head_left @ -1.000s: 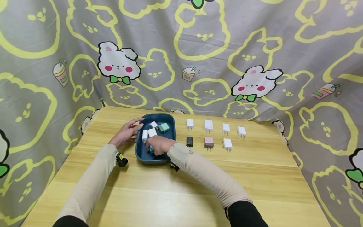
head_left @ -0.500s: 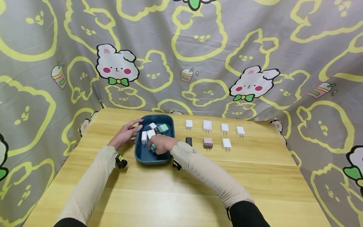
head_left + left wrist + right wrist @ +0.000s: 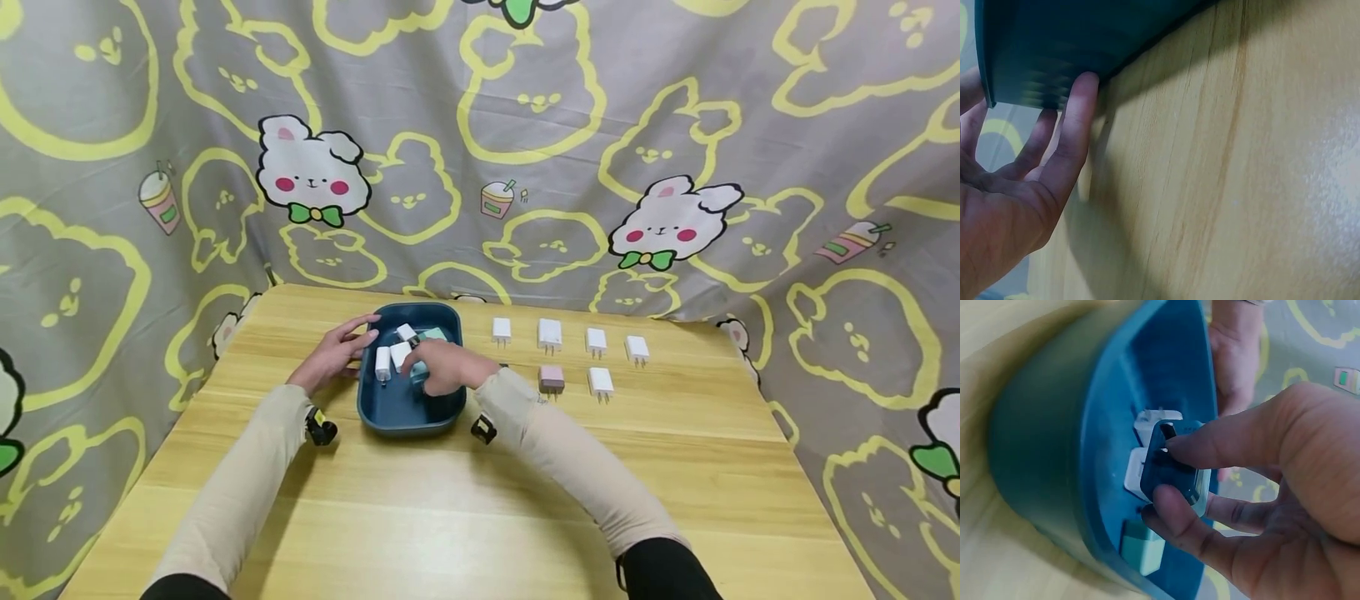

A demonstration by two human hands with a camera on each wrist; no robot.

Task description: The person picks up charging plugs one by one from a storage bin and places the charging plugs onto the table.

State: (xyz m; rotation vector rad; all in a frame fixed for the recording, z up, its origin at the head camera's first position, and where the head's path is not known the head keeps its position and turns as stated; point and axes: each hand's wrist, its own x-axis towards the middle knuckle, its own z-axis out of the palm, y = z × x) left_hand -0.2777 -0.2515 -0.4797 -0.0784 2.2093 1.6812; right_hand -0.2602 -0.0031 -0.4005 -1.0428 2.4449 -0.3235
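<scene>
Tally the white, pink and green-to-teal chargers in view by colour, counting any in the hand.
White chargers: 8 (5 on the table, 3 in the tray)
Pink charger: 1 (on the table)
Green-to-teal chargers: 2 (1 in the tray, plus the held charger in the right hand)
Total: 11

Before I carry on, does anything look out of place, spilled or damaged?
Nothing stands out. The blue tray sits upright on the table, the white chargers and pink charger beside it lie in two fairly neat rows, and no spill or damage shows. The right sleeve could hide something.
</scene>
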